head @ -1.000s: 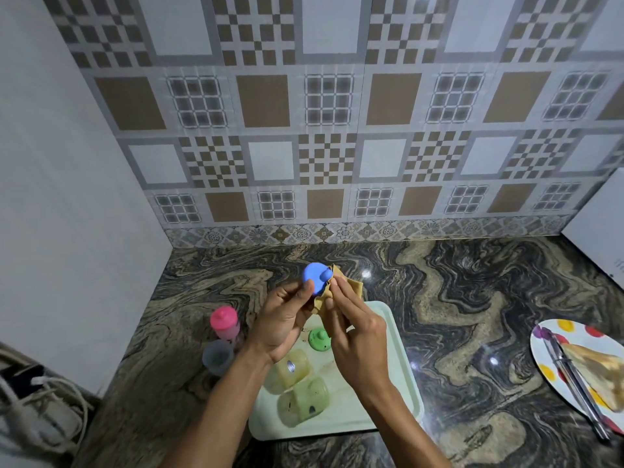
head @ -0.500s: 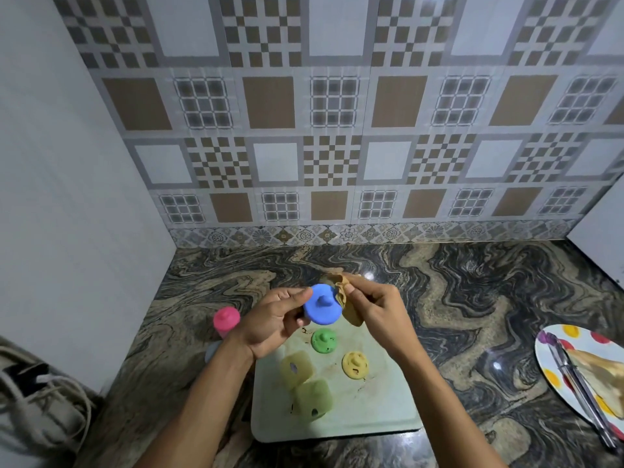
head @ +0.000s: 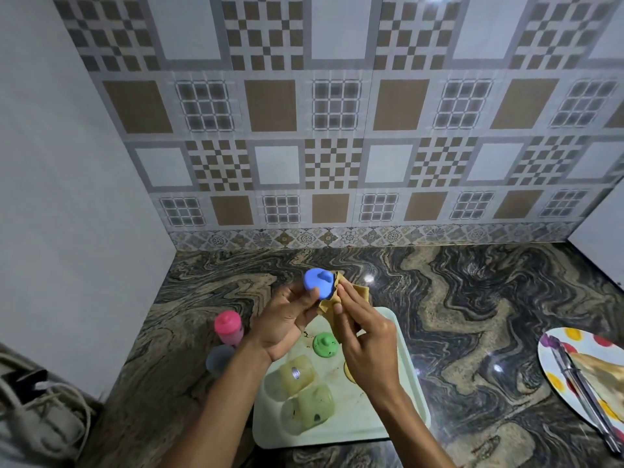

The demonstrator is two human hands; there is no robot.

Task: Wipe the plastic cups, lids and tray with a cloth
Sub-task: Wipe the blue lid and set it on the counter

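My left hand holds a blue lid up above the far end of the pale green tray. My right hand pinches a tan cloth and presses it against the lid's right side. On the tray lie a green lid, a yellowish cup and a greenish cup, both on their sides. A yellow lid is mostly hidden behind my right wrist. Left of the tray stand a cup with a pink lid and a clear bluish cup.
A spotted plate with food and metal tongs sits at the right edge of the marble counter. A white wall bounds the left. Cables and a bag lie at the lower left.
Both hands have turned the blue lid and shifted the cloth from its top to its right side. The camera has tilted up a little, and my right wrist now hides the yellow lid.
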